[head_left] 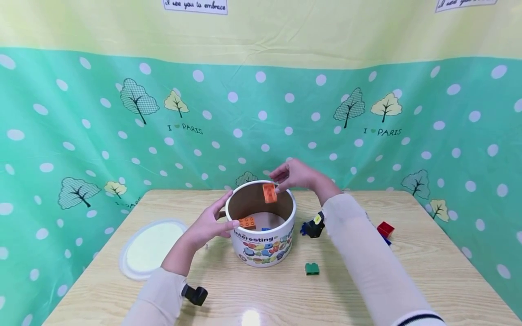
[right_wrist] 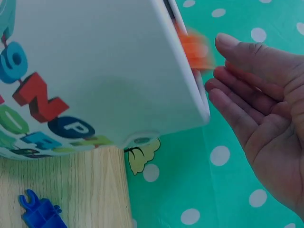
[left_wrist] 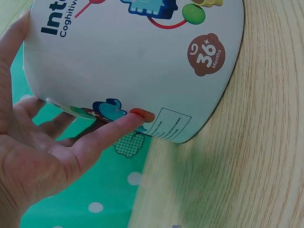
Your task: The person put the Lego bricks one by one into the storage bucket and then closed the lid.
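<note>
A white bucket (head_left: 261, 246) with printed letters and pictures stands on the table, its top uncovered. My left hand (head_left: 209, 222) holds it by the left side, thumb at the front of the rim and fingers spread along the wall (left_wrist: 123, 66). Over the far right rim is my right hand (head_left: 295, 175). Just below its fingertips an orange block (head_left: 269, 193) is in the air at the bucket's mouth. In the right wrist view this orange block (right_wrist: 195, 51) is blurred and apart from the fingers. Inside the bucket lie another orange block (head_left: 247, 223) and a blue piece (head_left: 266, 229).
A round white lid (head_left: 152, 246) lies left of the bucket. To the right are a green block (head_left: 311, 269), a blue piece (right_wrist: 42, 213) with a hook, and a red block (head_left: 385, 229) beside something blue. A polka-dot curtain (head_left: 261, 136) hangs behind the table.
</note>
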Demonstrator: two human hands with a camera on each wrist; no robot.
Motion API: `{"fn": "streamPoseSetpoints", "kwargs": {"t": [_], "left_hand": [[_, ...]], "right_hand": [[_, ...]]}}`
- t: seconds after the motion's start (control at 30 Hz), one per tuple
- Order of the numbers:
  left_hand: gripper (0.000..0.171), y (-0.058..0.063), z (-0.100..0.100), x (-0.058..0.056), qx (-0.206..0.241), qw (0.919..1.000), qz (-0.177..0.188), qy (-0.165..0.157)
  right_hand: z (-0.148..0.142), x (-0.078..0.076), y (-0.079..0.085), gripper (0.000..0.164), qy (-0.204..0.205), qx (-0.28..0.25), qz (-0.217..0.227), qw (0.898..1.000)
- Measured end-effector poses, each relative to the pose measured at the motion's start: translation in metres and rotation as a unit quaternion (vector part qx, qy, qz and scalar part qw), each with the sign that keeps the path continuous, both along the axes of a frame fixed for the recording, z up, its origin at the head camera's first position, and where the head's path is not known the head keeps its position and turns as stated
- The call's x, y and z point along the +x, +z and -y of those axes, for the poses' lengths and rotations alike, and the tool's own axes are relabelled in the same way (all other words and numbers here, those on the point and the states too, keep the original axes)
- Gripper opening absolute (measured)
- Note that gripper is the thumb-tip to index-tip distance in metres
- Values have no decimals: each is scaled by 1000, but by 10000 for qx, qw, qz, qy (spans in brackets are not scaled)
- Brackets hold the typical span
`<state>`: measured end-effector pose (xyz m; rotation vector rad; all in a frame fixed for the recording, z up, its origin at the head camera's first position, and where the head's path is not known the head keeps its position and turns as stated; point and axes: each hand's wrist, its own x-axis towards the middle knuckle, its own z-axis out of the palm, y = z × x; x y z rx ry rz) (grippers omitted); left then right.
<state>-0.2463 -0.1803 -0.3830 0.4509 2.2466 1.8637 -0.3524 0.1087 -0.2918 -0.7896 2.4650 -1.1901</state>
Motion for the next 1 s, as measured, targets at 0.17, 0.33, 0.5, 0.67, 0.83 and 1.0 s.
{"fn": "streamPoseSetpoints", "kwargs": {"t": [0.17, 0.33, 0.5, 0.67, 0.83, 1.0], "left_hand": [[93, 1, -1, 0, -7, 10000, -39, -18], [94, 0, -1, -1, 13, 10000, -40, -39], [95, -2, -1, -1, 55, 10000, -23, -58], [94, -2, -1, -1, 42, 10000, -25, -58], [93, -3, -1, -1, 5, 10000, 10, -43], [92, -3, -1, -2, 9, 10000, 12, -26]], "right_hand": [[-6, 2, -1, 46, -104, -106, -215, 9997], [-6, 9, -5, 36, -312, -21, -589, 9978], [-6, 19, -10, 32, -551, -171, -888, 9944], [-9, 30, -12, 31, -738, -504, -1101, 9899], [-18, 43, -15, 34, -727, -742, -1081, 9887], [-30, 57, -21, 39, -645, -912, -1144, 9871]]}}
